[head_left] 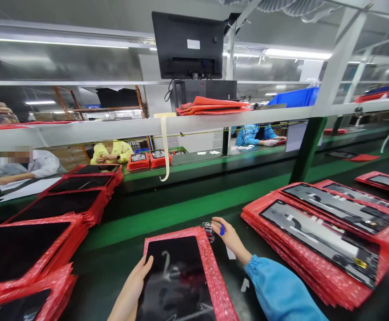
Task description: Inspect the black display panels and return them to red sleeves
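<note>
L hand (137,278) flat, fingers spread on red bubble-wrap panel (184,276) left edge; R hand (229,236) pinches blue tool (222,229) at panel's top-right corner, beside metal clip (208,230).

single head-worn view, forward and down over a near green workbench (187,209), wide-angle

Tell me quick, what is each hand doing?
Left hand: open, fingers resting on the red-bagged panel.
Right hand: closed, pinching a small blue thing.

Electronics assembly factory: green conveyor line (194,203) running 9 to 3 o'clock, red bubble-wrap panel stacks (317,240) at 3, overhead monitor (187,44) at 12, seated workers (112,152) opposite.
</note>
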Demonstrator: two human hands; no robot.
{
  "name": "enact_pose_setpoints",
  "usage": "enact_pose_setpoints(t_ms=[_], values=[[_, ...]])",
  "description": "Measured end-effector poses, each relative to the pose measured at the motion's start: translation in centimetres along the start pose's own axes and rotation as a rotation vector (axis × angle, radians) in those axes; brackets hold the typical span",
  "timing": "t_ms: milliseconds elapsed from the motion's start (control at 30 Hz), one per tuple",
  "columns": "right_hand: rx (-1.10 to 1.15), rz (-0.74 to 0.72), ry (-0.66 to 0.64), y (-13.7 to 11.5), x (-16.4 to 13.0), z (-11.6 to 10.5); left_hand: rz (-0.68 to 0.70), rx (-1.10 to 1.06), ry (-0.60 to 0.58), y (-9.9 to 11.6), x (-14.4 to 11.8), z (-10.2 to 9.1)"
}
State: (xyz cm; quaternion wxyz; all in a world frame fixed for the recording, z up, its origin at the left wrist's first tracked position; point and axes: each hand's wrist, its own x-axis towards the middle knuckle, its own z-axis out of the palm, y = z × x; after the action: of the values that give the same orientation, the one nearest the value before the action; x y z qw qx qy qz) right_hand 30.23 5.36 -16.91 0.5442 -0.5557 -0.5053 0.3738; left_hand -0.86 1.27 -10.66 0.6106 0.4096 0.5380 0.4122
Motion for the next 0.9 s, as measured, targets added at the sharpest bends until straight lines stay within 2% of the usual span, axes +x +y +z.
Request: enact_pose_setpoints(t_ms=[100,167,267,400,500,667,767,900], values=[[-0.057,0.036,-0.019,0.3,1.5,0.7,0.0,0.032,0.032,-0.1,0.2,1.0],[-0.083,0.059,-0.03,0.6,2.1,1.0,0.093,0.173,-0.02,0.4,0.5,0.9],[-0.081,0.083,-0.031,1.0,2.6,1.0,0.242,0.426,-0.052,1.5,0.9,-0.5],[-0.019,0.089,-0.061,1.3,2.3,0.7,0.248,0.491,0.024,1.6,1.0,-2.6],[0.043,0.067,-0.093,1.1,1.5,0.3,0.202,0.459,0.027,0.2,0.5,-3.3],[0.13,0.002,-0.107,0.4,0.1,-0.7,0.025,0.316,-0.094,-2.3,-0.8,-3.7],[0.142,-0.062,-0.008,0.2,-0.5,-0.9,-0.061,0.232,-0.136,-2.9,-1.8,-3.7],[0.109,-0.159,0.15,0.0,-1.7,-0.2,-0.137,0.138,-0.124,-2.7,-2.9,-3.3]])
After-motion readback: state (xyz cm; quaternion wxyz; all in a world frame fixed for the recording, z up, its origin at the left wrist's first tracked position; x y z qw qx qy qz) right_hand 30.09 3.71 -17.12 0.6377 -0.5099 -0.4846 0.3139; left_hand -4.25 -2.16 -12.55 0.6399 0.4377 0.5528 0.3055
